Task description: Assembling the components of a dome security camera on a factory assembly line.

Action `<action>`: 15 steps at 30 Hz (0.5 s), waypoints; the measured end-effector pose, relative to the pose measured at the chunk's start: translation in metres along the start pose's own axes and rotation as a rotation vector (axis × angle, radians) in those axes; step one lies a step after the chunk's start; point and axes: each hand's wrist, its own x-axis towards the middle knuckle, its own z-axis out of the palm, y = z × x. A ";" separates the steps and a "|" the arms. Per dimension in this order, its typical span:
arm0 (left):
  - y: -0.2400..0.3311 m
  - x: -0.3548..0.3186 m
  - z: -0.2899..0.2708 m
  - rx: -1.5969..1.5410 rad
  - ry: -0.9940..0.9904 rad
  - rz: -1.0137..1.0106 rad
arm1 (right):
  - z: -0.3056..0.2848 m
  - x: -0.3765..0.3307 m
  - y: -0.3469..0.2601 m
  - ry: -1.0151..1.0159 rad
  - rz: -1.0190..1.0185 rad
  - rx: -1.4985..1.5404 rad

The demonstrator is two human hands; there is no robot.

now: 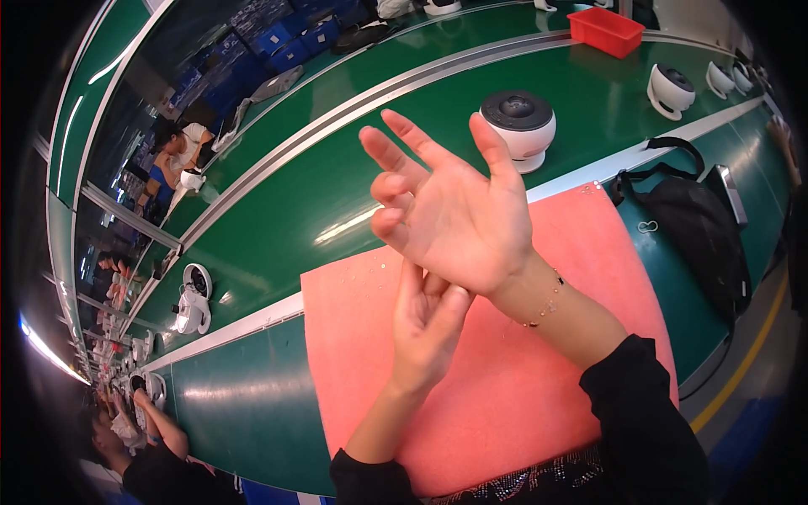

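Observation:
My right hand [459,215] is raised in the middle of the view, palm showing and fingers spread, with nothing in it. A thin bracelet [551,295] hangs on that wrist. Just below, my left hand [427,328] grips the heel of the right one: its thumb lies against the edge and some fingers pass behind, tips hidden. Both hands are above a pink cloth mat [505,379] with small bits scattered near its far edge. Beyond the raised fingers stands a white rounded device with a dark top [518,126], upright on the green conveyor belt [278,219].
More white devices [671,91] stand along the belt at the far right, near a red bin [606,34]. A black bag [690,219] lies right of the mat. Another white device [194,299] is on the left. Co-workers [151,438] sit along the line.

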 end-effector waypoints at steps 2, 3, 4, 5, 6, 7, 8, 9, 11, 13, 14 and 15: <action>0.002 -0.007 0.013 0.164 0.066 0.049 | 0.008 -0.004 0.001 -0.020 0.006 0.091; 0.001 -0.009 0.012 0.165 0.069 0.050 | 0.010 -0.006 0.001 -0.033 0.027 0.163; 0.001 -0.010 0.010 0.170 0.027 0.085 | 0.011 -0.007 0.001 -0.046 0.049 0.234; 0.001 -0.012 0.009 0.174 -0.016 0.120 | 0.013 -0.008 0.003 -0.046 0.051 0.235; -0.001 -0.012 0.009 0.174 -0.015 0.120 | 0.013 -0.010 0.002 -0.051 0.051 0.230; -0.002 -0.012 0.009 0.172 -0.025 0.139 | 0.013 -0.012 0.002 -0.057 0.052 0.225; -0.004 -0.012 0.009 0.169 -0.033 0.158 | 0.011 -0.013 0.002 -0.055 0.054 0.225; -0.004 -0.012 0.008 0.171 -0.034 0.159 | 0.012 -0.014 0.003 -0.076 0.057 0.211; -0.005 -0.014 0.005 0.180 0.011 0.213 | 0.013 -0.013 0.005 -0.095 0.062 0.198; -0.004 -0.016 0.002 0.245 0.078 0.199 | 0.010 -0.011 0.010 -0.126 0.070 0.085; -0.003 -0.017 0.001 0.308 0.145 0.185 | 0.009 -0.011 0.012 -0.124 0.074 0.086; -0.001 -0.013 0.005 0.125 0.169 0.197 | 0.007 -0.011 0.012 -0.125 0.074 -0.021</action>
